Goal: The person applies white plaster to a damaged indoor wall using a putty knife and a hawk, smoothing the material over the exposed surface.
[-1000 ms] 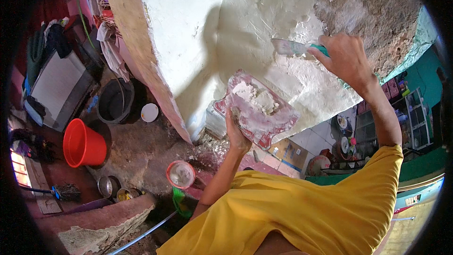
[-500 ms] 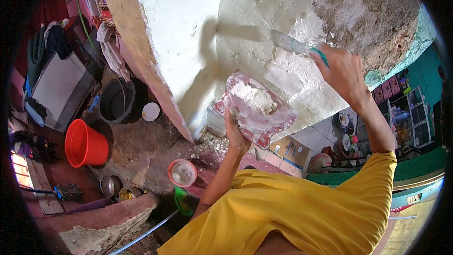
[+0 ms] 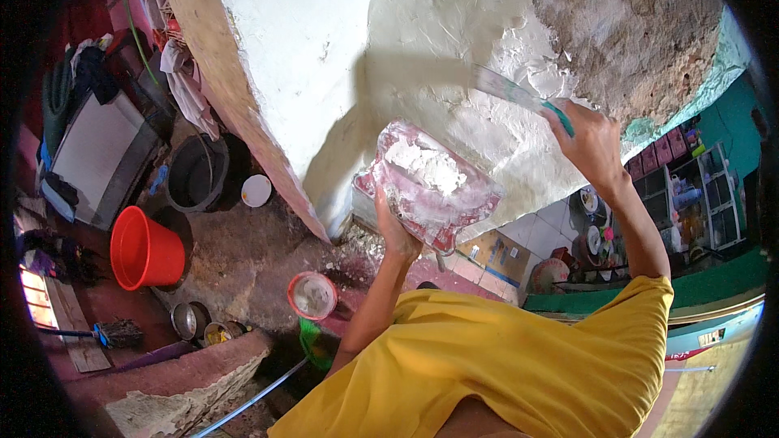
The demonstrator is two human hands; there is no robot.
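Note:
My left hand point(image 3: 396, 231) grips the near left side of a red, plaster-smeared tray point(image 3: 479, 207), its fingers partly hidden beneath. A heap of white filler paste point(image 3: 426, 166) lies on the tray. My right hand point(image 3: 591, 139) is wrapped round the green handle of a putty knife point(image 3: 511, 89). Its long blade points left and lies close to the wall point(image 3: 438, 24); whether it touches, I cannot tell. Fresh white paste shows on the wall around the blade, beside a patch of bare rough brown masonry point(image 3: 625, 24).
On the floor to the left are a red bucket point(image 3: 146, 249), a black tub point(image 3: 195, 174) and a small pink-rimmed bucket point(image 3: 313, 296). A broken low ledge point(image 3: 187, 385) is at the lower left. Shelves with kitchenware point(image 3: 690, 203) stand at the right.
The putty knife and my right hand have moved slightly right and down along the wall. The tray in my left hand has shifted a little to the left.

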